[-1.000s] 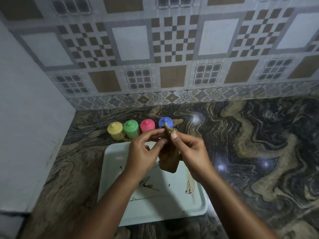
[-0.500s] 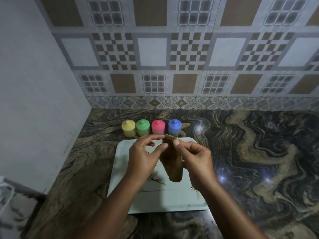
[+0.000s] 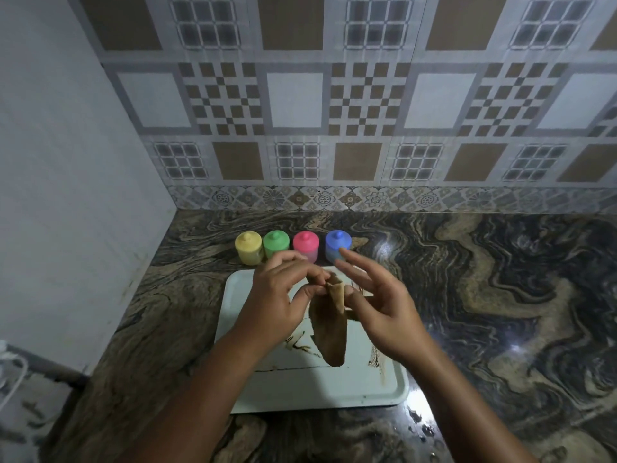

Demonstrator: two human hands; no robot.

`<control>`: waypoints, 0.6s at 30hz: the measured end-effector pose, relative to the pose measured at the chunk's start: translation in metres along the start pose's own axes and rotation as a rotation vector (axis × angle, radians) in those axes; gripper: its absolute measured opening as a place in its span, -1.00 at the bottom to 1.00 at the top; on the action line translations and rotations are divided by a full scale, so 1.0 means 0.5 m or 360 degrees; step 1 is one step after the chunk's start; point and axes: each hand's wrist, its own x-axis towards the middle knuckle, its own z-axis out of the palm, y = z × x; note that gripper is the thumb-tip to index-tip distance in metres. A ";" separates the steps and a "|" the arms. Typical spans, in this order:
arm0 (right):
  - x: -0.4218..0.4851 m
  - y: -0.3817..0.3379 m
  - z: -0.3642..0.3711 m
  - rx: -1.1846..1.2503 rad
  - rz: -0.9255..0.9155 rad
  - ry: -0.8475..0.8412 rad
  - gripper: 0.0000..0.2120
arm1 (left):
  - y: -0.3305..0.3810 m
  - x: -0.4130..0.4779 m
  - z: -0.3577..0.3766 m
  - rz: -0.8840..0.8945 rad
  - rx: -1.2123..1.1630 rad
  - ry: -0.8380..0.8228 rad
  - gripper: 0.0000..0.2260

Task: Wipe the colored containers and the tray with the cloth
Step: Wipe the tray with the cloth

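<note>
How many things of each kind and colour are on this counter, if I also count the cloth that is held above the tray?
yellow container: 1
green container: 1
pink container: 1
blue container: 1
tray: 1
cloth: 1
Total: 6

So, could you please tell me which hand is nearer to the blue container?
Right. The right hand stretches its fingertips up to the blue container, overlapping it in view; the left hand sits further left, nearer the pink container, pinching the cloth.
</note>
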 end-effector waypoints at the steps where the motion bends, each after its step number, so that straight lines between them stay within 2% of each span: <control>1: 0.003 0.003 -0.010 -0.0211 -0.0093 -0.0032 -0.56 | 0.000 0.001 -0.007 0.0070 0.0023 -0.0025 -0.95; 3: 0.009 0.012 -0.026 -0.0584 -0.0209 -0.0024 -0.70 | -0.001 0.005 -0.024 0.0156 0.0032 -0.0033 -0.95; 5: 0.013 0.017 -0.032 -0.0746 -0.0221 0.0049 -0.87 | -0.001 0.010 -0.045 0.0169 0.0027 -0.0003 -0.94; 6: 0.013 0.015 -0.031 -0.0714 -0.0219 0.0077 -0.87 | 0.001 0.013 -0.056 0.0146 -0.0001 -0.0008 -0.91; 8: 0.015 0.001 -0.026 -0.0559 -0.0235 0.0027 -0.71 | 0.015 0.018 -0.079 0.0073 -0.0141 -0.0102 -0.84; 10: 0.020 -0.021 -0.018 -0.0473 -0.0205 -0.0152 -0.51 | 0.031 0.024 -0.101 0.0059 -0.0251 -0.0239 -0.82; 11: 0.024 -0.032 -0.012 -0.0433 -0.0183 -0.0232 -0.51 | 0.039 0.028 -0.111 0.0084 -0.0263 -0.0280 -0.83; 13: 0.034 -0.047 -0.001 -0.0321 -0.0166 -0.0290 -0.68 | 0.056 0.036 -0.135 0.0165 -0.0231 -0.0294 -0.87; 15: 0.040 -0.061 0.004 -0.0246 -0.0189 -0.0228 -0.85 | 0.072 0.045 -0.165 0.0231 -0.0155 -0.0276 -0.98; 18: 0.050 -0.091 -0.005 -0.0117 -0.0222 -0.0169 -0.89 | 0.092 0.054 -0.210 0.0003 -0.0223 -0.0266 -0.92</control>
